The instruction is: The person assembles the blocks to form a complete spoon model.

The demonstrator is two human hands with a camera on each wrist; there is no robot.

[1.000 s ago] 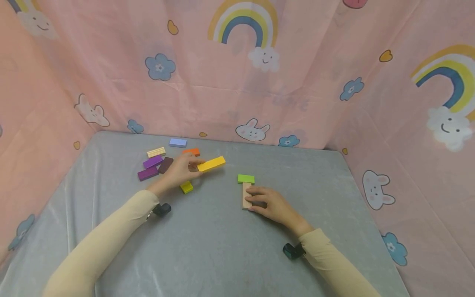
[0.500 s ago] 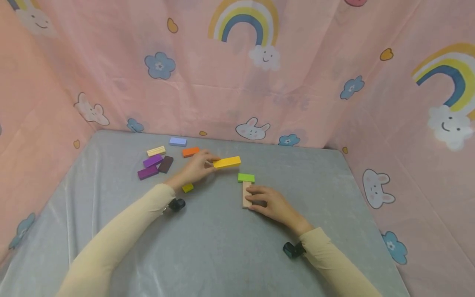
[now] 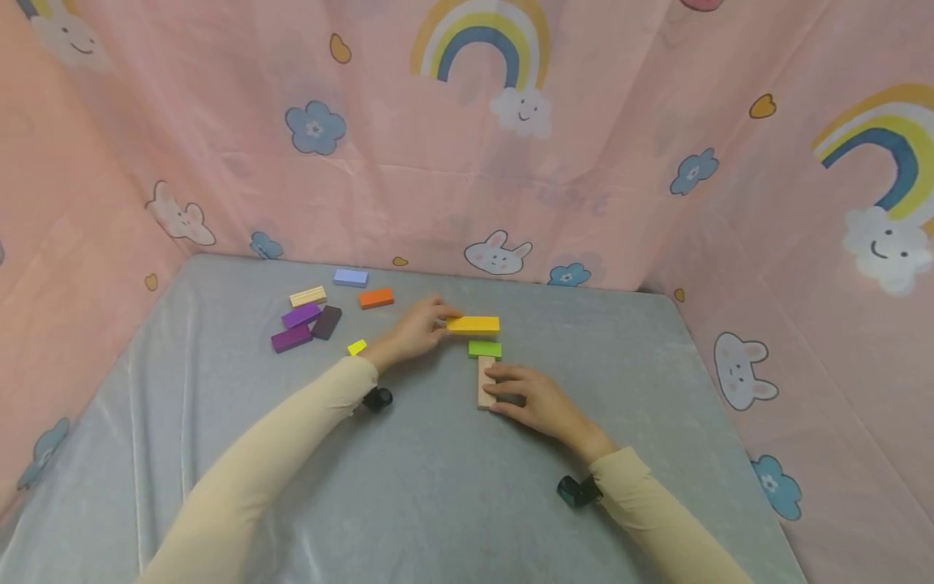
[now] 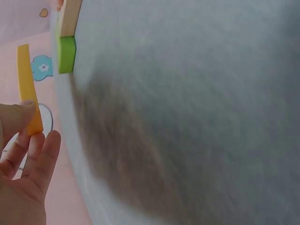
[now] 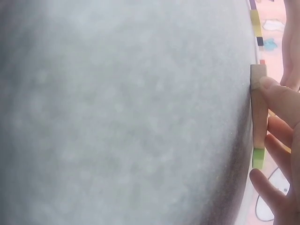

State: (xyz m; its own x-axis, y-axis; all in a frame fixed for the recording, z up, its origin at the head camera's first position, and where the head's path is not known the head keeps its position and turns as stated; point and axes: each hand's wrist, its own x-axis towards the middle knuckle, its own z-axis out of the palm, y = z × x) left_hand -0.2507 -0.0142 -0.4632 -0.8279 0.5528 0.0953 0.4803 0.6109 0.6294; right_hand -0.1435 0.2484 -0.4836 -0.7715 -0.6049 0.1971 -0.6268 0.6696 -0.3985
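Observation:
My left hand (image 3: 416, 330) pinches a yellow-orange block (image 3: 476, 326) by its left end, thumb against fingers, as the left wrist view also shows. This block (image 4: 28, 84) is held just beyond a green block (image 3: 485, 349), apart from it in that view. The green block lies crosswise at the far end of a plain wooden block (image 3: 485, 396), making a T shape. From the right, my right hand (image 3: 543, 410) touches the wooden block with spread, relaxed fingers. In the right wrist view its thumb rests on the wooden block (image 5: 259, 110) near one end.
Left of the left hand lie a bright yellow block (image 3: 357, 347), an orange block (image 3: 375, 298), a light blue block (image 3: 351, 278), a ridged cream block (image 3: 308, 296), two purple blocks (image 3: 292, 337) and a dark brown block (image 3: 327, 322). A pink patterned curtain (image 3: 394, 186) borders the grey-covered table (image 3: 452, 503).
My left hand has carried the yellow-orange block rightward, from above the loose blocks to just beyond the green one, turning it nearly parallel to that one. The right hand has stayed put.

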